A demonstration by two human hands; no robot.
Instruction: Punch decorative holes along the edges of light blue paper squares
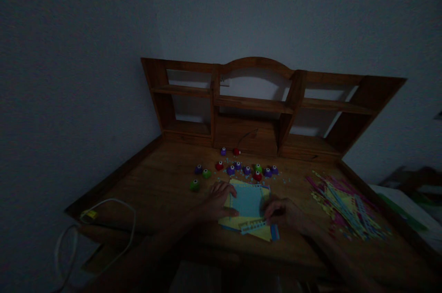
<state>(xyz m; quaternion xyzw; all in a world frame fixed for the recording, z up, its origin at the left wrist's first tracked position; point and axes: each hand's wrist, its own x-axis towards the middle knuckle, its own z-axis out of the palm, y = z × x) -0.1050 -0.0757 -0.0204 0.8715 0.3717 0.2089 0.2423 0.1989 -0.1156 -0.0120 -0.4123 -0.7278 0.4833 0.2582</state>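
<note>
A light blue sheet of paper (247, 201) lies on top of a stack of yellow and blue sheets (229, 220) on the desk. My left hand (219, 202) rests on the blue sheet's left side, thumb and fingers spread apart. At the sheet's right edge, my right hand (281, 211) has its fingers closed in a pinch. A light blue paper strip with a notched edge (253, 227) reaches to those fingertips and lies over the lower part of the stack. Dim light hides the exact contact of the fingers.
Several small purple, green and red pieces with eye-like tops (231, 170) stand behind the paper among light blue paper bits. A pile of coloured strips (345, 205) lies at right. A wooden shelf (253, 105) rises behind; a white cable (134, 219) loops at left.
</note>
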